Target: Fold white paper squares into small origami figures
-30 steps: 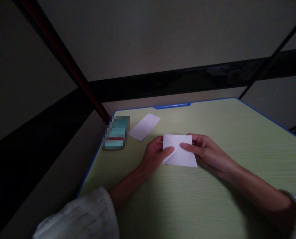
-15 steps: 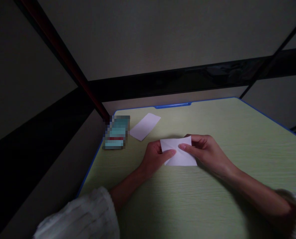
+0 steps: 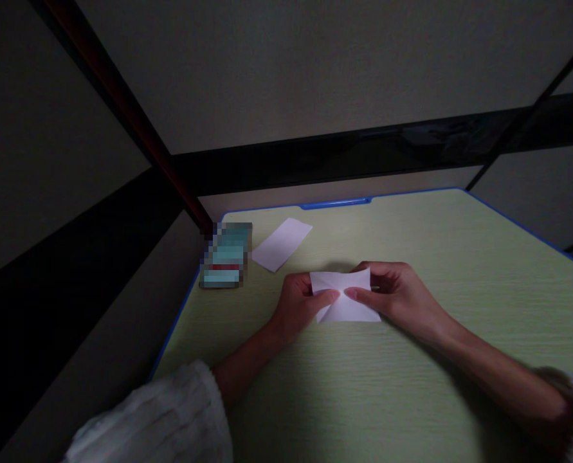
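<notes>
A small white sheet of paper (image 3: 346, 311) is held between my two hands, just over the table. Creases run across it and meet near its middle. My left hand (image 3: 298, 302) grips the left side, thumb on top and fingers behind. From the right, my right hand (image 3: 397, 296) pinches it the same way. Both thumb tips lie close together near the centre, a narrow gap between them. The paper hides most of the fingers underneath.
Beyond my left hand, a white paper strip (image 3: 282, 245) lies on the pale green table (image 3: 435, 244). A pixelated, phone-like rectangle (image 3: 228, 254) lies at the left edge. A blue handle (image 3: 335, 204) sits on the far rim, near a panelled wall (image 3: 315, 77).
My right thumb has slid down and slightly left towards my left thumb. The paper's top edge now dips in the middle and its creases show more clearly.
</notes>
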### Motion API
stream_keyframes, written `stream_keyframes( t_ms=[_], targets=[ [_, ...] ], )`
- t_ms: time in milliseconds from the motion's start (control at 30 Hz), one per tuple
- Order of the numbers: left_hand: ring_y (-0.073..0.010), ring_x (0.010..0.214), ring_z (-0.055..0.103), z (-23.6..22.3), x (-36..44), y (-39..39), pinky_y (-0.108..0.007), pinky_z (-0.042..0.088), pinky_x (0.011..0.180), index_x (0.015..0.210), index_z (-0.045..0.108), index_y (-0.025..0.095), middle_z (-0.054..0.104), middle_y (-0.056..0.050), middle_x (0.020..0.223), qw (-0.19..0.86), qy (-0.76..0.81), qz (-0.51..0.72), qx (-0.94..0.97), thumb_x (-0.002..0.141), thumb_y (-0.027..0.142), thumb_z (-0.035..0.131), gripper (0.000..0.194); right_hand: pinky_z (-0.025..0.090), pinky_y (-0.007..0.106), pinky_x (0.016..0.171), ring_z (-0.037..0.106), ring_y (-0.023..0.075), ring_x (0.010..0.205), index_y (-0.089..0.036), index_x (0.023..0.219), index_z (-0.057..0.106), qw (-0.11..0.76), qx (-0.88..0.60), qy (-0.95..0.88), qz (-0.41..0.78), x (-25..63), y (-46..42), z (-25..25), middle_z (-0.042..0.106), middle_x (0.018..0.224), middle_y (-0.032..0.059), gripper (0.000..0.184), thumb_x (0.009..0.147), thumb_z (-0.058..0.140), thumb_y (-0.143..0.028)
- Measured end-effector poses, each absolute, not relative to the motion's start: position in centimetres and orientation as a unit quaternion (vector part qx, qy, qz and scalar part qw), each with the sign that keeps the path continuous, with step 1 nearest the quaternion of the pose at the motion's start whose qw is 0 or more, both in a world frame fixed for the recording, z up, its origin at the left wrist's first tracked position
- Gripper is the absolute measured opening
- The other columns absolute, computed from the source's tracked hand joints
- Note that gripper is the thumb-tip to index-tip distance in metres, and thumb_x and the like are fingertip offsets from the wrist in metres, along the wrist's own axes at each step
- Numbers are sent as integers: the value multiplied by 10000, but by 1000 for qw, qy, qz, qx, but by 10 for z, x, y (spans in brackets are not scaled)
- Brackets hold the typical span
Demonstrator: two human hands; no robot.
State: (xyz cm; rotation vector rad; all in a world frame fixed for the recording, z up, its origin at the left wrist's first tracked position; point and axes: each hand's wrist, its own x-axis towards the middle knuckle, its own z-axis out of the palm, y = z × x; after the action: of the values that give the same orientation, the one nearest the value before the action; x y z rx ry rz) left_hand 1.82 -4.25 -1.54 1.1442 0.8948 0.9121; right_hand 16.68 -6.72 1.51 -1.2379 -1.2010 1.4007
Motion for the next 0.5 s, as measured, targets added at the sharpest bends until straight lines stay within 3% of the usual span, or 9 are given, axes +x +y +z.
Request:
stream_keyframes(
  t_ms=[167,367,500],
  targets=[
    [-76,438,432,-18,19,-42,-216,315,471,557,621,105,539,20,476,682,384,402,476,550,216,647,114,247,171,346,391,42,381,-133,528,585,474,-498,-484,542,168,-66,14,469,438,-68,138,484,715,-124],
    [-84,490,489,-16,21,-41,-211,350,511,651,680,134,607,10,540,714,359,418,432,533,154,657,122,264,187,377,414,49,434,-156,551,654,515,-455,-493,534,170,-64,9,472,522,-46,66,519,670,-100],
    [-111,632,563,-12,24,-42,-204,405,591,515,669,164,655,2,635,721,327,459,404,446,26,600,169,295,190,412,441,58,470,-168,504,666,522,-438,-495,539,170,-65,9,493,525,-34,147,491,615,-31]
  ],
)
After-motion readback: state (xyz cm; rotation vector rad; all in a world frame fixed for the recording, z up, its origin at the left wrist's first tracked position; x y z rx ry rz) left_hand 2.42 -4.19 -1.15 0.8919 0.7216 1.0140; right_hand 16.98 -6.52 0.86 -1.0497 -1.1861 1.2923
